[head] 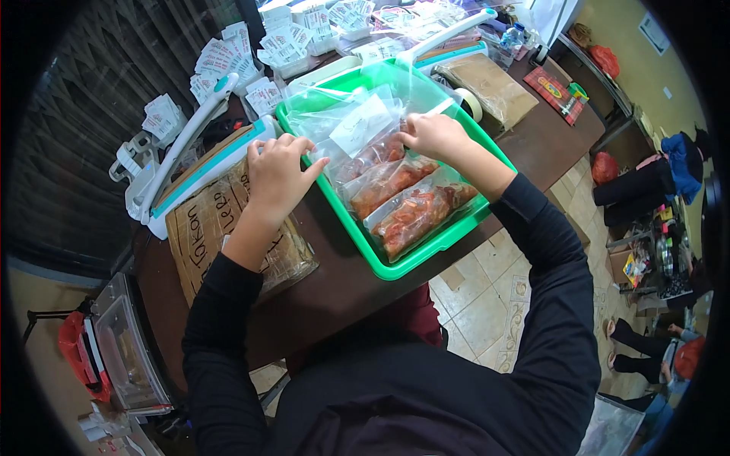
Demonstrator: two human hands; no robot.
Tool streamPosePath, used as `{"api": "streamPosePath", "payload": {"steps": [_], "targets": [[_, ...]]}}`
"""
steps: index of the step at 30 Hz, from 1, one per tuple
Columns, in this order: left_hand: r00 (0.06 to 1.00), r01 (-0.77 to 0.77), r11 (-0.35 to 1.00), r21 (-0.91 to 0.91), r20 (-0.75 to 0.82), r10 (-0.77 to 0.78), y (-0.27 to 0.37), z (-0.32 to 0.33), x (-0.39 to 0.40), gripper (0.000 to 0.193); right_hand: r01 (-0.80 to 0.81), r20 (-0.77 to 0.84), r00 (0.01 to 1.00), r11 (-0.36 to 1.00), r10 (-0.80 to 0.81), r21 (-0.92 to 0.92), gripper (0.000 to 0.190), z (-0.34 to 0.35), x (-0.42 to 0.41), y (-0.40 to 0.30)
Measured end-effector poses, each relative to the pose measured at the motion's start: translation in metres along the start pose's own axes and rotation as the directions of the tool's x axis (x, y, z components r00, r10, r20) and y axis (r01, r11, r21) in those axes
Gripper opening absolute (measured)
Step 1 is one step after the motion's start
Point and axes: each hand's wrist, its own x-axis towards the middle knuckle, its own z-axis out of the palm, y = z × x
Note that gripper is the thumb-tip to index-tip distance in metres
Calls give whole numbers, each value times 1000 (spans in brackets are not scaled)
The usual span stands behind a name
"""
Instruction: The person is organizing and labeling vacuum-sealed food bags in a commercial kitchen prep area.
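A green plastic tray [381, 269] lies before me, holding several clear plastic bags of reddish food. The nearest bag [422, 218] sits at the tray's front end, with a second bag [393, 186] behind it. Farther back is another bag [373, 157], partly covered by a white paper slip [365, 126] that bears writing. My right hand [436, 135] reaches over the tray's right rim, its fingertips pinched on this farther bag. Over the left rim, my left hand [280, 174] hovers with thumb and fingers apart, close to the loose plastic.
Left of the tray lies a taped cardboard box [199, 228] with handwriting. Behind it stands an impulse sealer [194, 154]; a second sealer [450, 37] is beyond the tray. Labels [222, 60] fill small containers. A wrapped cardboard parcel [490, 88] and tape roll [469, 104] lie right.
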Motion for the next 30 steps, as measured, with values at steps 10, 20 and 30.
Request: {"api": "streamPosePath", "payload": {"steps": [10, 20, 30], "targets": [[992, -47, 995, -93, -123, 35, -1, 3, -12, 12, 135, -180, 982, 888, -61, 439, 45, -15, 35, 9], [991, 109, 994, -30, -69, -111, 3, 17, -3, 31, 404, -626, 748, 900, -220, 167, 17, -44, 42, 11], [972, -44, 764, -644, -205, -118, 34, 37, 25, 15, -143, -177, 971, 983, 161, 111, 32, -17, -107, 85]]}}
